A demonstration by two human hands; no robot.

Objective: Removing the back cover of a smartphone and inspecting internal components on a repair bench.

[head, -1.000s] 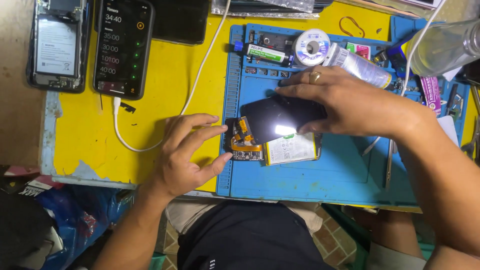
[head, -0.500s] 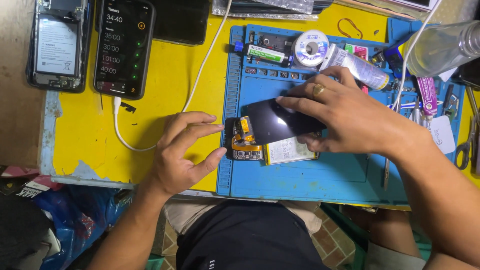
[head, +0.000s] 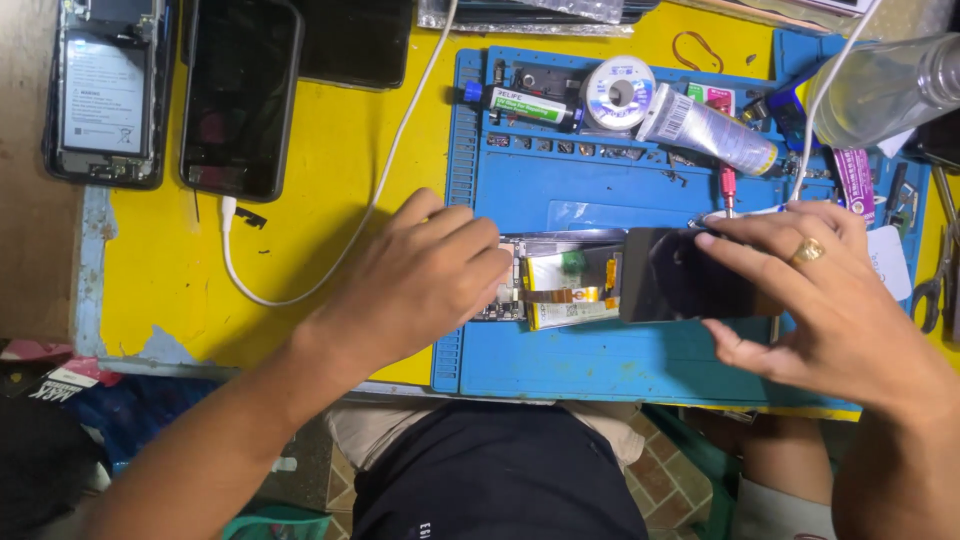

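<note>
From the head camera, you are looking down at a yellow tabletop with chipped paint along its near edge, and on it a blue repair mat that takes up the middle and right. Below the table edge you can see your dark shorts, a patch of brick-patterned floor and some clutter at the left.

Counting what lies about: one opened phone with its battery showing at the far left, one phone with a dark screen beside it with a white cable plugged into its near end, and one more dark slab at the top edge. On the mat's far side sit one spool of solder wire, one silver tube, one green-labelled tube and one clear plastic bottle. One pair of scissors lies at the right edge.

Your left hand lies palm down with loosely curled fingers, pressing the left end of the disassembled phone body on the mat, its battery and an orange flex cable exposed.

Your right hand, wearing one ring, is partly open, thumb below and fingers above pinching the right edge of the black screen panel, which is folded out to the right of the phone body and touches it.
</note>
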